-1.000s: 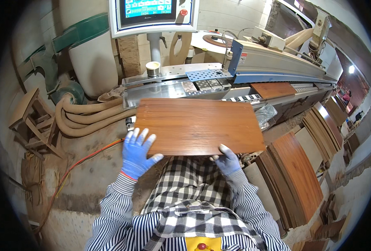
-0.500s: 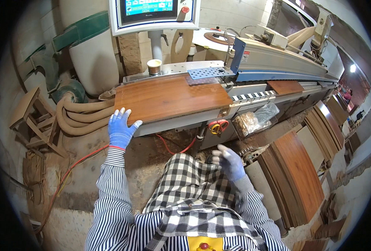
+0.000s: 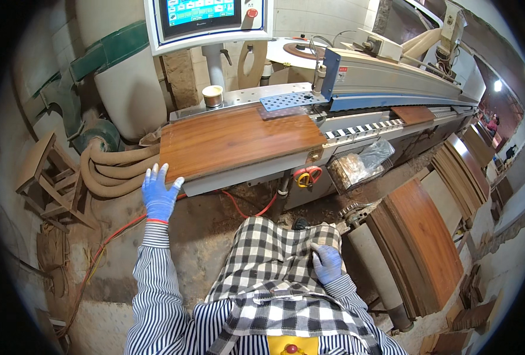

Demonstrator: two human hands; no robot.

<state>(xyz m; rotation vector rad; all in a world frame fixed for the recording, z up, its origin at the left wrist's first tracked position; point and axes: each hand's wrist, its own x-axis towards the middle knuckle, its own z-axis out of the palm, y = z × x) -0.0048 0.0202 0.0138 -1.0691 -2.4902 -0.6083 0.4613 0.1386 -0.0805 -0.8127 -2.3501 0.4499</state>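
Observation:
A wide reddish-brown wood-grain board (image 3: 238, 137) lies flat on the near end of a long machine. By its left front corner is my left hand (image 3: 160, 196), in a blue and white glove, with fingers spread; the fingertips are at the board's edge, and contact is hard to make out. My right hand (image 3: 327, 263), gloved alike, hangs low over the checked apron (image 3: 262, 251) on my lap. Its thumb stands apart from loosely bent fingers, and nothing shows in it. Farther along the machine, a smaller brown board (image 3: 413, 114) sits on the track.
A stack of brown boards (image 3: 419, 236) stands at my right, beside a roller (image 3: 381, 275). Above the machine is a control screen (image 3: 200, 15). A tub (image 3: 213, 96) sits behind the board. Thick hoses (image 3: 117, 171) and a wooden stool (image 3: 52, 177) are at left.
My right hand has dropped down onto or near the apron. My left hand has shifted slightly back and left at the corner. The smaller board has travelled farther right along the track.

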